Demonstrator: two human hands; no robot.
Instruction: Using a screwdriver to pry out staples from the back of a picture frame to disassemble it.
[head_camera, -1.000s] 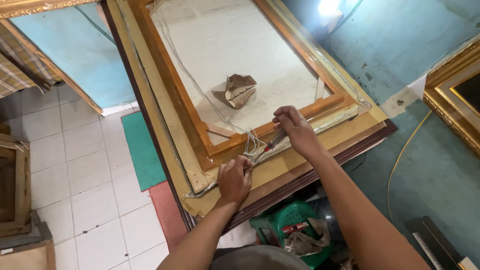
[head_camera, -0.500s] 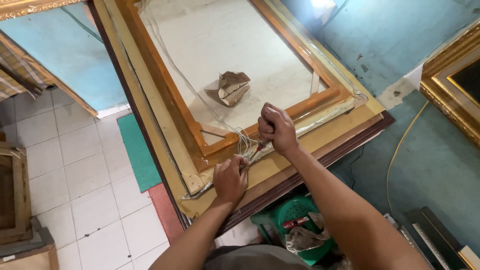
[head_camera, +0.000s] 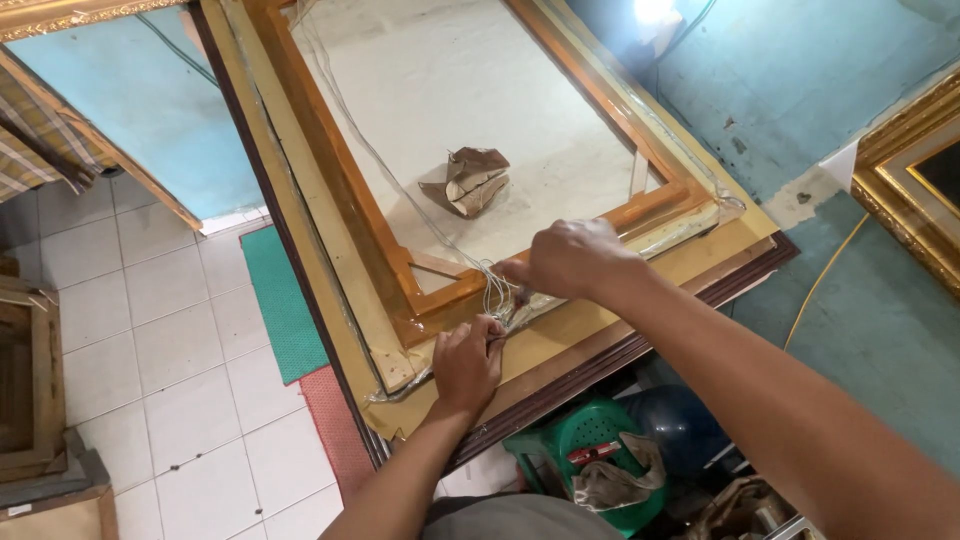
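We have both hands at the near rail of the orange wooden frame; our left hand pinches the thin wire, our right hand is fisted just beyond it; the wire's long line runs away up-left along the frame's side.

A thin whitish wire is running loosely across the pale backing. Its bunched loops are lying at the orange wooden frame's near corner.
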